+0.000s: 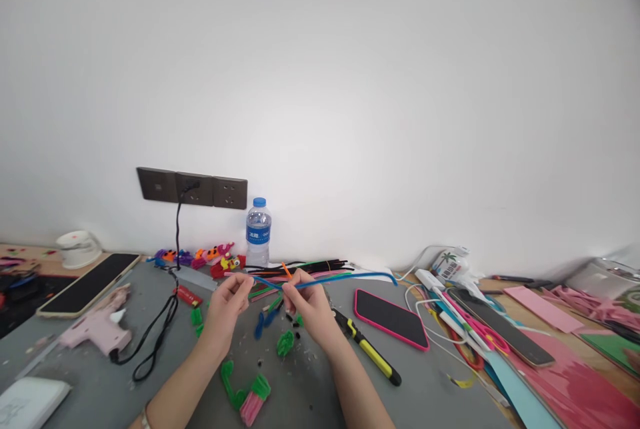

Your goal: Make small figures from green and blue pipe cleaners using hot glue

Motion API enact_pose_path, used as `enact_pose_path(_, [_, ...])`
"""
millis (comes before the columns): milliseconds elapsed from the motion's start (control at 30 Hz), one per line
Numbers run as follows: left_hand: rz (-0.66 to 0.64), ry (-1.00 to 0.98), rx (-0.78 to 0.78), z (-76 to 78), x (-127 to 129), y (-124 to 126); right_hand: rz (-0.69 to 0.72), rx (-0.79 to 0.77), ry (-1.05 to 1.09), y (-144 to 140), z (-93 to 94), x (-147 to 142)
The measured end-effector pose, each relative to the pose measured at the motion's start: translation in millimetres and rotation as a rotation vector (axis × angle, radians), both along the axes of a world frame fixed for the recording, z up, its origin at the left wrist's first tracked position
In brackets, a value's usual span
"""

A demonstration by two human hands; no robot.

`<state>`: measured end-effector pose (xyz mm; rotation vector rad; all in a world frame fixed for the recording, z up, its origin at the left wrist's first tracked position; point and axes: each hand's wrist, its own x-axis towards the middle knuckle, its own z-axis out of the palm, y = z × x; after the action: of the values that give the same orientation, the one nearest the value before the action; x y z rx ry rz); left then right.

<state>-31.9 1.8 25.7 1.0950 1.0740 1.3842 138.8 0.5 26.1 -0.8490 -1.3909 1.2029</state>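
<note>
A long blue pipe cleaner stretches between my hands, its free end reaching out to the right and drooping at the tip. My left hand pinches it near one end. Thumb and fingers of my right hand close on it a little further along. A thin orange stick shows just behind my right hand; whether I hold it is unclear. On the grey mat below lie a curled green piece, a green-and-pink pipe cleaner piece, a bent green piece and small blue loops.
Yellow-black pliers and a pink-cased phone lie right of my hands. At left are a pink glue gun with a black cord and another phone. A water bottle stands by the wall, near bundled pipe cleaners.
</note>
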Motion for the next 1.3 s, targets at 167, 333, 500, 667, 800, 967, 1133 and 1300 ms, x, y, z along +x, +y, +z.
enact_pose_path(167, [0.067,-0.036,0.011,6.4,0,-2,-0.025,0.069,-0.206,-7,6.5,-4])
enact_pose_path(333, [0.092,-0.035,0.010,1.0,-1,-2,0.032,0.143,-0.310,-14,10.8,-10])
enact_pose_path(500, [0.065,0.023,0.005,-6.9,-3,3,-0.025,0.168,-0.287,-10,5.8,-9])
enact_pose_path(667, [-0.120,0.100,-0.053,-3.1,0,4,-0.231,0.044,-0.024,7,0.5,10])
enact_pose_path(800, [-0.247,0.096,-0.073,2.2,5,-1,-0.289,0.001,0.048,14,0.0,26])
enact_pose_path(967, [-0.386,0.163,-0.102,1.5,7,-4,-0.250,-0.012,0.080,14,-0.7,29])
enact_pose_path(1133, [-0.549,0.267,-0.077,-1.5,9,-8,-0.183,0.020,0.000,13,-2.9,22])
enact_pose_path(1300, [-0.712,0.328,-0.103,-6.5,10,-13,-0.112,0.081,-0.082,9,-6.6,13])
